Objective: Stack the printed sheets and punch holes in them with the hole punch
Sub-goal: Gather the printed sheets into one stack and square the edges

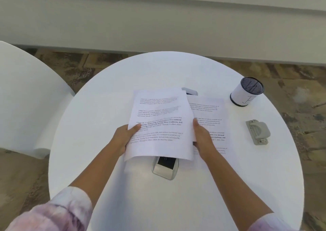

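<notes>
Both hands hold a small stack of printed sheets a little above the round white table. My left hand grips the stack's left edge, thumb on top. My right hand holds its right edge with the fingers closed along it. Another printed sheet lies flat on the table to the right, partly under the lifted stack and my right hand. The grey hole punch rests on the table further right, apart from both hands.
A white cup with a dark mesh inside stands at the table's back right. A built-in power socket box sits in the table just below the stack. A small grey-and-dark object peeks out behind the sheets. A white chair is at left.
</notes>
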`<action>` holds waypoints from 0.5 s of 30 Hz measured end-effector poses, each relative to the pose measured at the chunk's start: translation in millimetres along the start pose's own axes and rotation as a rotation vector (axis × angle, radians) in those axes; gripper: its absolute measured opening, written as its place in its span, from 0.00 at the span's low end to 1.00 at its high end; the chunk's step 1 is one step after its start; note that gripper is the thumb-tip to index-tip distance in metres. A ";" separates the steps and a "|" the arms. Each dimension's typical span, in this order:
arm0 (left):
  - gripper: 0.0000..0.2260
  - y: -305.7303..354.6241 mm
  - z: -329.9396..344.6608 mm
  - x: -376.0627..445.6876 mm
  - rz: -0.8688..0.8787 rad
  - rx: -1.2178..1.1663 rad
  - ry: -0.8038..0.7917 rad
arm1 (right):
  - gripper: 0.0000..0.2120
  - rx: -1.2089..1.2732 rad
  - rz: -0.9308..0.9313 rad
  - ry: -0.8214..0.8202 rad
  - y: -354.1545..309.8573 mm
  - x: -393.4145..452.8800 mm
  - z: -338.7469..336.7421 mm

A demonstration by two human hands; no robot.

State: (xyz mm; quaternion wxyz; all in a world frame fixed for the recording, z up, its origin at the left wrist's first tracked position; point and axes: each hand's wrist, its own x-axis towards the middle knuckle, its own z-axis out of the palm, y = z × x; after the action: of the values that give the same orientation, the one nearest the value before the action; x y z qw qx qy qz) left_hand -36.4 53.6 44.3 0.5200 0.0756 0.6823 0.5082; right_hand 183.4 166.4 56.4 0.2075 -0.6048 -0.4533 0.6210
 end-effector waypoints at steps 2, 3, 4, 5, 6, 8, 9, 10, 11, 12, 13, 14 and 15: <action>0.10 -2.1 -9.0 -6.9 0.054 0.048 0.004 | 0.18 0.063 0.056 -0.086 -7.9 -0.4 4.6; 0.10 -2.6 -13.2 -9.9 0.059 0.059 -0.007 | 0.19 -0.030 0.007 -0.127 -10.2 0.0 6.4; 0.09 -1.9 -16.4 -13.2 0.045 0.056 -0.051 | 0.17 -0.151 -0.058 -0.150 -12.5 -1.3 8.4; 0.10 -1.5 -20.1 -15.5 0.013 0.031 -0.128 | 0.15 -0.257 -0.107 -0.159 -13.7 -2.5 10.8; 0.10 -1.3 -23.1 -18.3 -0.028 -0.017 -0.216 | 0.13 -0.351 -0.132 -0.163 -13.9 -3.7 13.7; 0.12 -1.8 -29.6 -18.9 -0.070 -0.048 -0.286 | 0.13 -0.465 -0.173 -0.162 -11.4 -3.0 20.5; 0.12 -1.6 -31.2 -18.8 -0.045 -0.020 -0.252 | 0.13 -0.497 -0.210 -0.150 -10.4 -4.2 24.6; 0.11 -0.1 -32.1 -19.3 0.019 0.027 -0.176 | 0.13 -0.509 -0.254 -0.139 -10.5 -7.4 28.8; 0.10 2.0 -32.8 -19.4 0.111 0.080 -0.091 | 0.13 -0.504 -0.302 -0.124 -10.6 -9.4 32.5; 0.08 5.1 -32.6 -20.5 0.206 0.115 -0.026 | 0.12 -0.475 -0.341 -0.109 -12.4 -11.3 35.6; 0.08 8.9 -32.6 -21.9 0.289 0.118 0.017 | 0.12 -0.431 -0.386 -0.106 -15.9 -14.4 38.6; 0.09 13.6 -33.5 -24.2 0.350 0.093 0.039 | 0.11 -0.385 -0.416 -0.117 -21.0 -19.0 41.7; 0.10 18.2 -35.7 -26.7 0.391 0.066 0.046 | 0.11 -0.343 -0.441 -0.136 -26.3 -23.4 45.2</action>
State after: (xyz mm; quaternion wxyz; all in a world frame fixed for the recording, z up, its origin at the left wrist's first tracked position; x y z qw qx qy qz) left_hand -60.3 23.3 73.2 0.3932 0.2119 0.6826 0.5784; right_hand 137.5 146.6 84.6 0.2013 -0.4751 -0.6850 0.5143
